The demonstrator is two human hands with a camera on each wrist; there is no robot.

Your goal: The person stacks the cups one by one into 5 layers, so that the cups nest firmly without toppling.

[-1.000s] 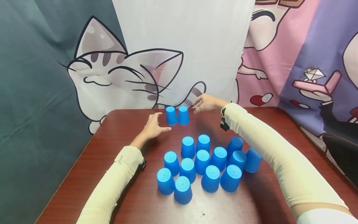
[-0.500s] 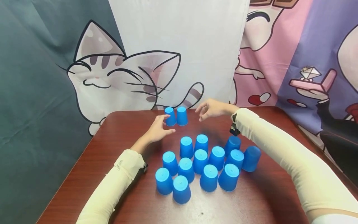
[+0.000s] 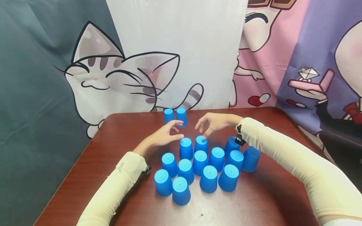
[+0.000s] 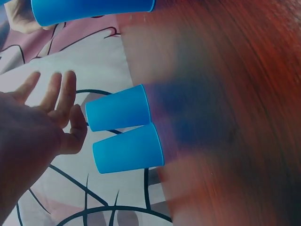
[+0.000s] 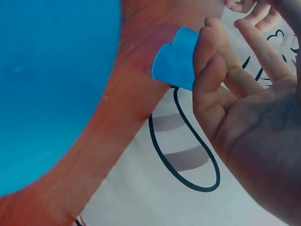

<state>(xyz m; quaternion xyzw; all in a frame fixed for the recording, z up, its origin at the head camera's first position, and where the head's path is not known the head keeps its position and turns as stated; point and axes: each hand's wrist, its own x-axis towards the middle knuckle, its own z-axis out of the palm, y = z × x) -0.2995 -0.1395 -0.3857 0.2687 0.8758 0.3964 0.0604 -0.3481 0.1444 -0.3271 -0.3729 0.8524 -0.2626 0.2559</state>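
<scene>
Two upside-down blue cups, a left one (image 3: pixel 168 115) and a right one (image 3: pixel 181 117), stand side by side at the table's far edge. My left hand (image 3: pixel 162 134) hovers in front of them with fingers and thumb apart, holding nothing. To its right, my right hand (image 3: pixel 216 121) hangs with loosely bent fingers, also holding nothing. Its thumb overlaps the top of a blue cup (image 3: pixel 201 146) in the nearer group; contact cannot be told. Beside that stands another cup (image 3: pixel 186 150), close to my left thumb. In the right wrist view, a large blue cup (image 5: pixel 51 84) fills the left side.
Several more upside-down blue cups, such as a front one (image 3: pixel 181 193) and a right one (image 3: pixel 251 159), stand grouped on the brown wooden table (image 3: pixel 113 131). A printed cloth backdrop (image 3: pixel 209 47) hangs behind the table.
Both hands have drawn back from the far pair towards the nearer group of cups. My right hand has come down, and my left has shifted slightly right. No cup has visibly moved on the table.
</scene>
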